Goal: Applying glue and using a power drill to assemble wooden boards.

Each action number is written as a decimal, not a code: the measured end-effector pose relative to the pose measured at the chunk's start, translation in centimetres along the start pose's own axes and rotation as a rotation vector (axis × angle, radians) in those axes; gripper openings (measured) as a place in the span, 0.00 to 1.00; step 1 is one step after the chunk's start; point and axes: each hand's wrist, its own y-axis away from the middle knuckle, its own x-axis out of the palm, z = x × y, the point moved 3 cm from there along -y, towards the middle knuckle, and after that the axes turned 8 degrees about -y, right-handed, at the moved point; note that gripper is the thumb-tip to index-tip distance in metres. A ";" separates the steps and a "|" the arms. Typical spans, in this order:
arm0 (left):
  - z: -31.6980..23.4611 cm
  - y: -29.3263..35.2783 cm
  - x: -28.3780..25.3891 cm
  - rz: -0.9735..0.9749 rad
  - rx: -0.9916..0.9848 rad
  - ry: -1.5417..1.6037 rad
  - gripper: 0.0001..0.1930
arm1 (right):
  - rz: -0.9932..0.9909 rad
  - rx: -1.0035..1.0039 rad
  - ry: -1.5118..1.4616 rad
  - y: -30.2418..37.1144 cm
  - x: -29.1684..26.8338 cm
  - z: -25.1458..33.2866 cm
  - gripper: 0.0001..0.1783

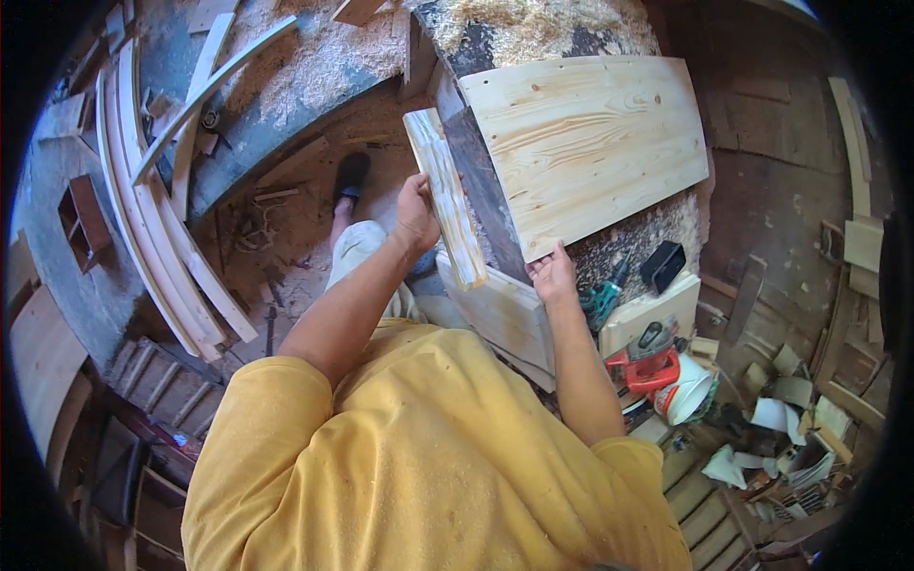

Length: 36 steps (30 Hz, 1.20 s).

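My left hand (416, 215) is closed around a narrow wooden board (445, 195), held lengthwise away from me. Its face has streaky yellowish-brown grain. To the right, a wide pale pine panel (595, 143) with several knots lies on the sawdust-covered bench (476, 48). At the panel's near edge, by its left corner, my right hand (552, 274) grips it with the thumb along the edge; some of the fingers are hidden beneath. Below and between my hands, more pale panels (500, 309) stand together against the bench side.
A teal cordless drill (600, 303), a black open box (664, 266), a red power tool (649, 359) and a white bucket (687, 390) sit right of my right forearm. Long curved wooden strips (143, 200) lie at left. Offcuts (790, 447) are heaped at lower right.
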 end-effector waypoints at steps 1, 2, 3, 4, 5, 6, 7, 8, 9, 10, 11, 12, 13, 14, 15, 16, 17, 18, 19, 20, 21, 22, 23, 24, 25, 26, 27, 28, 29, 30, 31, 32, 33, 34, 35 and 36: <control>0.7 -0.5 -0.3 0.000 0.010 0.019 0.26 | 0.002 -0.005 0.021 0.2 0.2 0.1 0.29; 1.5 -1.1 -0.5 -0.013 0.012 0.000 0.26 | 0.022 -0.027 0.037 0.4 0.3 0.3 0.29; 2.4 -1.6 -0.6 -0.024 0.013 -0.020 0.26 | 0.043 -0.050 0.050 0.7 0.4 0.5 0.29; 2.8 -1.8 0.1 -0.010 -0.005 0.021 0.24 | 0.041 -0.056 0.059 1.1 0.4 0.8 0.29; 3.4 -2.0 0.9 -0.005 -0.003 0.030 0.24 | 0.067 -0.058 0.059 1.5 0.5 1.2 0.29; 3.9 -2.0 1.6 -0.033 -0.006 0.007 0.24 | 0.092 -0.060 0.057 1.9 0.6 1.5 0.28; 4.3 -2.2 2.2 -0.060 -0.008 -0.017 0.23 | 0.093 -0.067 0.063 2.5 0.7 1.8 0.28; 4.7 -2.6 2.4 -0.009 -0.007 -0.032 0.24 | 0.097 -0.074 0.055 3.1 0.8 2.1 0.28; 4.9 -2.9 2.7 -0.004 -0.004 -0.027 0.24 | 0.101 -0.081 0.046 3.5 1.0 2.4 0.28; 5.2 -3.3 3.1 0.012 -0.027 -0.020 0.24 | 0.100 -0.089 0.049 3.8 0.9 2.7 0.28; 5.6 -3.7 3.5 0.028 -0.051 -0.015 0.24 | 0.114 -0.092 0.057 4.1 0.9 2.9 0.27; 5.8 -4.0 3.8 0.020 -0.027 -0.022 0.23 | 0.129 -0.095 0.064 4.2 0.8 3.1 0.27; 5.7 -4.2 4.2 0.026 -0.024 -0.018 0.23 | 0.130 -0.101 0.067 4.2 0.6 3.3 0.27; 5.5 -4.2 4.7 0.053 -0.012 0.010 0.24 | 0.147 -0.095 0.089 4.2 0.5 3.5 0.26; 5.3 -4.3 5.2 0.079 -0.001 0.037 0.25 | 0.164 -0.088 0.110 4.1 0.3 3.6 0.25; 5.1 -4.2 5.8 0.080 0.001 0.040 0.25 | 0.165 -0.090 0.113 4.4 0.6 3.7 0.25; 4.7 -4.1 6.6 0.083 0.053 0.050 0.26 | 0.155 -0.081 0.138 4.8 0.8 3.9 0.26; 4.5 -4.0 7.1 0.085 0.104 0.060 0.28 | 0.144 -0.071 0.162 5.1 0.9 3.9 0.26; 4.6 -4.2 7.3 0.087 0.104 0.062 0.28 | 0.143 -0.073 0.162 5.1 0.8 4.0 0.26; 4.6 -4.3 7.5 0.123 0.121 0.051 0.29 | 0.142 -0.070 0.197 5.0 0.8 4.0 0.27; 4.6 -4.5 7.8 0.159 0.137 0.040 0.29 | 0.140 -0.065 0.231 5.0 0.8 4.1 0.27; 4.7 -4.8 7.9 0.160 0.136 0.041 0.29 | 0.139 -0.066 0.231 5.1 1.0 4.1 0.27; 4.8 -5.0 8.0 0.159 0.136 0.074 0.29 | 0.137 -0.066 0.239 5.2 1.2 4.1 0.28; 5.0 -5.2 8.0 0.157 0.134 0.107 0.29 | 0.136 -0.066 0.247 5.3 1.3 4.0 0.28; 5.1 -5.6 8.0 0.157 0.133 0.108 0.29 | 0.134 -0.066 0.247 5.2 1.4 4.0 0.28; 5.3 -6.0 7.9 0.153 0.137 0.128 0.29 | 0.135 -0.061 0.244 5.1 1.4 4.0 0.28; 5.5 -6.4 7.7 0.148 0.141 0.148 0.29 | 0.135 -0.056 0.241 5.0 1.4 3.9 0.28; 5.2 -6.3 8.1 0.152 0.142 0.144 0.29 | 0.137 -0.059 0.237 5.1 1.2 4.1 0.28; 4.9 -6.3 8.6 0.180 0.157 0.140 0.29 | 0.153 -0.063 0.242 5.2 1.1 4.3 0.29; 4.5 -6.2 9.1 0.207 0.172 0.136 0.29 | 0.170 -0.066 0.246 5.2 1.0 4.4 0.29; 4.5 -6.3 9.1 0.202 0.168 0.138 0.29 | 0.166 -0.061 0.246 5.1 0.9 4.4 0.29; 4.4 -6.4 9.2 0.189 0.165 0.131 0.29 | 0.164 -0.057 0.255 4.9 0.9 4.3 0.29; 4.4 -6.6 9.3 0.177 0.162 0.123 0.29 | 0.162 -0.053 0.264 4.7 0.8 4.3 0.29; 4.5 -6.8 9.2 0.173 0.159 0.124 0.29 | 0.160 -0.049 0.264 4.5 0.8 4.2 0.29; 4.7 -7.0 9.3 0.182 0.156 0.125 0.29 | 0.151 -0.039 0.257 4.2 0.7 4.1 0.29; 4.8 -7.2 9.3 0.193 0.153 0.126 0.29 | 0.142 -0.029 0.251 4.0 0.7 4.1 0.28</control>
